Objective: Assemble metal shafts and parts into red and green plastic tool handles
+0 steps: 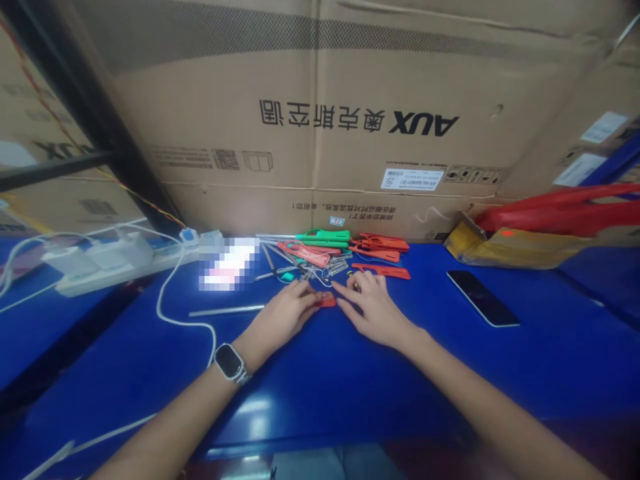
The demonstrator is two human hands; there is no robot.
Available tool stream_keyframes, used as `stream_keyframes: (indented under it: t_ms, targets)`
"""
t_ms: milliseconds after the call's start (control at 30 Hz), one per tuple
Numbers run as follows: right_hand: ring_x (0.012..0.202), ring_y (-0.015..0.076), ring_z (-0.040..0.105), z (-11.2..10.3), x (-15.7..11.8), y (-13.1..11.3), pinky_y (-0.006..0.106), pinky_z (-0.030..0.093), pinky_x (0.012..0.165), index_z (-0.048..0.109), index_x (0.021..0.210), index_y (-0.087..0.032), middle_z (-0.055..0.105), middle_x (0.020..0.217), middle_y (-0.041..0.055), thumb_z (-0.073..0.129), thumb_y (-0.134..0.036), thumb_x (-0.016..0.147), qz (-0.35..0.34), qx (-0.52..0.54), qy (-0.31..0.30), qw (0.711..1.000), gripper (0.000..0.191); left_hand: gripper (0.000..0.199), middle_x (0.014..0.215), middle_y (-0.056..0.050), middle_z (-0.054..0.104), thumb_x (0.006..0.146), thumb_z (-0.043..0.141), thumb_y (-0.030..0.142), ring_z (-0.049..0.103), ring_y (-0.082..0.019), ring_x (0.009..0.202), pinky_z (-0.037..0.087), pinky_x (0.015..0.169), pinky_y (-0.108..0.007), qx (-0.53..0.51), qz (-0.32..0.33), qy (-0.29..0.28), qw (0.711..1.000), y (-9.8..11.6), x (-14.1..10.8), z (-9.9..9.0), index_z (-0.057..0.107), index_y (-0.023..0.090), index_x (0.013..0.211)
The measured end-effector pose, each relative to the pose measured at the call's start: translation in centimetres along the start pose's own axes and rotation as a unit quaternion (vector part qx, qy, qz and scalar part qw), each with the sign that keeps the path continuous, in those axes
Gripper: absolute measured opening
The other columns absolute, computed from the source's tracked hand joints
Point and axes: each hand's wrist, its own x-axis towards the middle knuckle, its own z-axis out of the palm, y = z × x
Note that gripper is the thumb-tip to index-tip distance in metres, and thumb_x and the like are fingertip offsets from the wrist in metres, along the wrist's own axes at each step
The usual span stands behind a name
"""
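Note:
My left hand [283,313], with a watch on its wrist, is closed around a red long-reach lighter [327,301] low over the blue table. Its metal tube [225,311] sticks out to the left, and my fingers hide most of its body. Just right of it, my right hand [373,307] has its index finger and thumb pointing at the lighter's end. The other fingers curl around a small yellow-and-black object [351,279], mostly hidden. Beyond both hands lies a pile of lighter parts: a green lighter [325,236], a pinkish-red shell [303,253], orange-red shells [383,250] and clear pieces [336,267].
A large cardboard box [320,80] stands behind the blue table [320,380]. To the right are a phone [483,298] and an open yellow-taped box [520,247] with red material. At left, a white power strip [120,267] trails a cable [161,300]. A blurred bright patch [230,263] lies near the pile.

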Motion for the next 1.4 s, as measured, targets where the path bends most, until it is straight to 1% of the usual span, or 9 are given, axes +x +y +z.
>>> stream_keyframes:
  t_ms: [333, 500, 700, 833, 967, 1100, 1200, 1300, 1400]
  targets:
    - [0.095, 0.0239, 0.048, 0.1, 1.0, -0.6, 0.04, 0.033, 0.083, 0.067, 0.118, -0.017, 0.06, 0.1, 0.0107, 0.038, -0.027, 0.104, -0.049, -0.044, -0.063, 0.996, 0.033, 0.021, 0.107, -0.009, 0.06, 0.101, 0.045, 0.025, 0.06, -0.021, 0.098, 0.054, 0.091, -0.037, -0.033, -0.003, 0.001, 0.999, -0.1, 0.1, 0.2, 0.065, 0.018, 0.103]
    - [0.093, 0.0236, 0.049, 0.0, 1.3, -0.8, 0.04, 0.032, 0.082, 0.069, 0.105, -0.016, 0.061, 0.096, 0.01, 0.04, -0.024, 0.102, -0.051, -0.065, -0.053, 0.995, 0.031, 0.021, 0.107, -0.009, 0.061, 0.101, 0.047, 0.025, 0.059, -0.022, 0.099, 0.053, 0.09, -0.038, -0.025, 0.001, 0.001, 1.0, -0.4, 0.1, 0.0, 0.066, 0.018, 0.107]
    - [0.092, 0.025, 0.05, -0.3, 1.0, -0.6, 0.04, 0.03, 0.081, 0.071, 0.094, -0.016, 0.064, 0.091, 0.01, 0.048, -0.031, 0.1, 0.007, -0.092, -0.014, 0.996, 0.028, 0.025, 0.114, -0.01, 0.062, 0.101, 0.046, 0.025, 0.057, -0.024, 0.109, 0.048, 0.098, -0.042, -0.024, 0.031, -0.004, 0.999, -0.1, 1.1, 0.8, 0.063, 0.02, 0.118]
    - [0.091, 0.0242, 0.052, -1.2, 1.2, 0.5, 0.04, 0.029, 0.082, 0.071, 0.091, -0.017, 0.065, 0.089, 0.0085, 0.05, -0.03, 0.099, 0.013, -0.089, -0.03, 0.995, 0.026, 0.039, 0.128, -0.012, 0.058, 0.089, 0.065, 0.033, 0.053, -0.029, 0.119, 0.044, 0.103, -0.047, -0.049, -0.007, 0.041, 0.998, -0.5, 0.5, -0.8, 0.059, 0.02, 0.126]
    - [0.088, 0.0225, 0.053, -1.9, 2.7, 0.7, 0.039, 0.028, 0.081, 0.071, 0.09, -0.018, 0.066, 0.086, 0.0068, 0.05, -0.028, 0.098, 0.0, -0.062, -0.028, 0.998, 0.024, 0.018, 0.112, -0.008, 0.063, 0.086, 0.064, 0.028, 0.059, -0.025, 0.108, 0.047, 0.099, -0.045, -0.095, -0.063, 0.034, 0.993, -2.8, -1.5, -3.6, 0.066, 0.019, 0.101]
    - [0.092, 0.0232, 0.053, -1.0, 4.1, -0.8, 0.038, 0.03, 0.082, 0.071, 0.092, -0.018, 0.067, 0.09, 0.0078, 0.052, -0.026, 0.097, -0.044, -0.023, -0.022, 0.999, 0.022, 0.023, 0.109, -0.008, 0.065, 0.083, 0.061, 0.022, 0.062, -0.025, 0.101, 0.05, 0.093, -0.044, -0.112, -0.123, -0.015, 0.986, -4.6, -2.7, -4.6, 0.067, 0.019, 0.105]
    - [0.093, 0.0233, 0.054, 0.3, 4.0, -1.9, 0.038, 0.031, 0.082, 0.072, 0.106, -0.018, 0.067, 0.092, 0.0082, 0.051, -0.026, 0.098, -0.062, 0.001, -0.038, 0.997, 0.024, 0.025, 0.109, -0.008, 0.066, 0.082, 0.058, 0.018, 0.063, -0.024, 0.1, 0.051, 0.091, -0.041, -0.127, -0.144, -0.037, 0.981, -4.8, -2.8, -4.4, 0.069, 0.019, 0.104]
    - [0.093, 0.0236, 0.053, 1.2, 3.2, -2.1, 0.038, 0.034, 0.081, 0.067, 0.122, -0.017, 0.066, 0.095, 0.0094, 0.049, -0.028, 0.099, -0.052, 0.017, -0.045, 0.998, 0.031, 0.026, 0.107, -0.008, 0.068, 0.081, 0.056, 0.017, 0.063, -0.023, 0.097, 0.051, 0.089, -0.039, -0.141, -0.162, -0.056, 0.975, -4.7, -2.8, -4.4, 0.069, 0.019, 0.104]
    - [0.09, 0.0231, 0.052, 1.5, 2.7, -1.8, 0.038, 0.037, 0.081, 0.066, 0.125, -0.016, 0.063, 0.095, 0.0093, 0.05, -0.028, 0.099, -0.028, 0.043, -0.053, 0.997, 0.033, 0.026, 0.101, -0.007, 0.069, 0.081, 0.055, 0.015, 0.064, -0.021, 0.089, 0.052, 0.082, -0.036, -0.159, -0.178, -0.063, 0.969, -5.0, -3.0, -4.6, 0.069, 0.018, 0.103]
